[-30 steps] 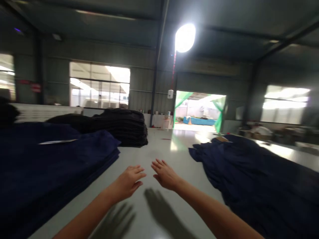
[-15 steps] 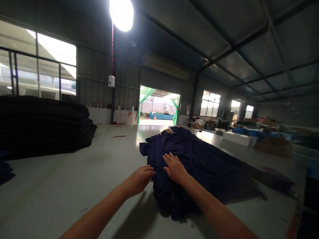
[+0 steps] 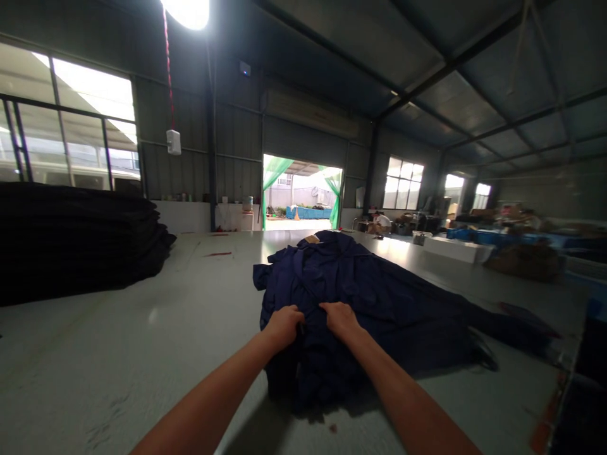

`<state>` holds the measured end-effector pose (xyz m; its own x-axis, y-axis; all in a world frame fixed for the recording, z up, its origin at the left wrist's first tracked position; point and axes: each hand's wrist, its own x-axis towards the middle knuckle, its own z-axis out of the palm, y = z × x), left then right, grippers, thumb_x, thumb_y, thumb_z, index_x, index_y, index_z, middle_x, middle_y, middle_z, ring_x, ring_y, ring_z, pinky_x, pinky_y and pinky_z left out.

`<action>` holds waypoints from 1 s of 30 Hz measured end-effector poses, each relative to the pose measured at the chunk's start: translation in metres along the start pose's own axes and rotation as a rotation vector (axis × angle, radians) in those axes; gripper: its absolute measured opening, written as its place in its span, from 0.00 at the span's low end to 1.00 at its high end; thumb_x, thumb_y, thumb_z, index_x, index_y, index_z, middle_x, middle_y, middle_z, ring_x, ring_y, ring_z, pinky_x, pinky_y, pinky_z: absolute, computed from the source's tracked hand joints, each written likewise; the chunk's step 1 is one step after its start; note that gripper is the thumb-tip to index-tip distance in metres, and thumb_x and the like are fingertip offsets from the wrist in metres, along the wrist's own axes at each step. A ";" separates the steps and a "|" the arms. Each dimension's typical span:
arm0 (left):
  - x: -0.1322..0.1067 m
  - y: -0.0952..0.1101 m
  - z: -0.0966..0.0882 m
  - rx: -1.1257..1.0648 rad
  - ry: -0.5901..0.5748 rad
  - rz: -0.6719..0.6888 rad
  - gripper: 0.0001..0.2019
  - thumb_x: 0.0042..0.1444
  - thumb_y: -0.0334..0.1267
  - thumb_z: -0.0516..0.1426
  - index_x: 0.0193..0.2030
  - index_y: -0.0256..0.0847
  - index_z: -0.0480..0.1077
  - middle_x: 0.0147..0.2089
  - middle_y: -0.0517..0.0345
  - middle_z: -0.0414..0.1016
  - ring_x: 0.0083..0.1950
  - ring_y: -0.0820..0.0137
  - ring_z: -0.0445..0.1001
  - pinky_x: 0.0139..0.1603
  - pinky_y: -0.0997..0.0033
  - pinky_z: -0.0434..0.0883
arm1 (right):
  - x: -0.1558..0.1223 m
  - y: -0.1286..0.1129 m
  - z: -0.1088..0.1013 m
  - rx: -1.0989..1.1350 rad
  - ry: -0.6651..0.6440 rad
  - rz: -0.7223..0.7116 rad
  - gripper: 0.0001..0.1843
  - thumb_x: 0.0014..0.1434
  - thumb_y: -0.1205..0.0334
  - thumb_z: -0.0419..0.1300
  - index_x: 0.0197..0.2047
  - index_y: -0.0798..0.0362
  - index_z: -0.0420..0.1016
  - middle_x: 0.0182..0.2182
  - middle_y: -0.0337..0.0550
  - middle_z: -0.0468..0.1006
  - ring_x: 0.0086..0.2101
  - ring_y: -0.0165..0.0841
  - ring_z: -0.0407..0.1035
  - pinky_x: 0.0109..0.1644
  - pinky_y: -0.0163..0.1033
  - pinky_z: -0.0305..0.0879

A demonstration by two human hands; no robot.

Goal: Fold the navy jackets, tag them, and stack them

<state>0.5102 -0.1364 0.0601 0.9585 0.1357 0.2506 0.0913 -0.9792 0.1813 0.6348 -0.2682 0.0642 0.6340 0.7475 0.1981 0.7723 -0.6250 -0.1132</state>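
Observation:
A dark navy garment [image 3: 393, 303] lies rumpled on the pale table [image 3: 190, 328], with a tan tag or patch [image 3: 312, 239] near its far end. My left hand [image 3: 285, 325] has its fingers curled on the cloth at the garment's near left part. Just to the right, my right hand [image 3: 340, 318] pinches the same cloth, its thumb and fingers closed. The folds hide the fingertips of both hands. The near edge of the cloth hangs in uneven folds over the tabletop and casts a shadow.
A tall stack of black fabric [image 3: 80, 243] stands on the table's left. A small reddish strip [image 3: 218, 254] lies beyond it. From above hangs a white switch box [image 3: 174, 142] on a red cord. Far right, a person [image 3: 380, 221] is near piled goods and a white box [image 3: 455, 249].
My hands went from lying open on the navy garment to gripping its cloth. The left hand moved onto the fabric, and the right-hand fingers curled in. The view shifted slightly.

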 end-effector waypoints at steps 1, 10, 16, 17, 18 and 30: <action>-0.001 0.001 -0.001 0.002 0.009 -0.013 0.19 0.50 0.22 0.47 0.40 0.43 0.73 0.41 0.53 0.72 0.44 0.65 0.71 0.44 0.65 0.66 | -0.002 -0.001 -0.002 0.010 0.010 -0.010 0.24 0.59 0.67 0.44 0.55 0.52 0.68 0.49 0.49 0.74 0.50 0.40 0.66 0.54 0.44 0.58; -0.011 -0.002 -0.010 -0.362 0.262 0.068 0.12 0.51 0.25 0.46 0.33 0.39 0.70 0.44 0.52 0.70 0.44 0.70 0.69 0.46 0.69 0.66 | -0.028 -0.009 -0.025 0.101 0.157 -0.104 0.28 0.57 0.49 0.51 0.58 0.51 0.64 0.50 0.47 0.72 0.52 0.43 0.62 0.55 0.45 0.56; -0.035 -0.010 -0.009 -0.736 0.227 0.107 0.11 0.47 0.27 0.46 0.32 0.40 0.67 0.31 0.62 0.70 0.33 0.74 0.67 0.35 0.75 0.65 | -0.032 -0.028 -0.034 0.200 0.116 -0.155 0.25 0.59 0.56 0.47 0.59 0.53 0.63 0.51 0.47 0.71 0.50 0.36 0.64 0.55 0.40 0.56; -0.041 -0.012 -0.012 -0.754 0.235 0.074 0.10 0.46 0.28 0.46 0.31 0.40 0.66 0.27 0.64 0.68 0.29 0.75 0.64 0.33 0.75 0.64 | -0.032 -0.029 -0.035 0.163 0.165 -0.109 0.25 0.60 0.55 0.46 0.58 0.52 0.64 0.53 0.48 0.70 0.52 0.38 0.61 0.57 0.42 0.54; -0.047 -0.015 -0.016 -0.771 0.247 0.034 0.10 0.45 0.28 0.46 0.31 0.40 0.65 0.24 0.65 0.65 0.27 0.75 0.62 0.31 0.76 0.63 | -0.033 -0.029 -0.035 0.112 0.211 -0.039 0.25 0.60 0.53 0.46 0.58 0.51 0.65 0.54 0.48 0.68 0.55 0.40 0.58 0.58 0.46 0.51; -0.180 -0.106 -0.071 -0.797 0.083 -0.385 0.14 0.34 0.37 0.46 0.30 0.44 0.66 0.17 0.69 0.64 0.21 0.72 0.62 0.24 0.74 0.59 | -0.056 -0.099 0.001 0.108 -0.114 0.088 0.39 0.51 0.30 0.44 0.64 0.29 0.41 0.67 0.38 0.30 0.61 0.63 0.25 0.53 0.75 0.22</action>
<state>0.3085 -0.0465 0.0632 0.8746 0.4749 0.0978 0.1589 -0.4713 0.8676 0.5229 -0.2481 0.0631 0.6950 0.7154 0.0719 0.7095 -0.6660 -0.2304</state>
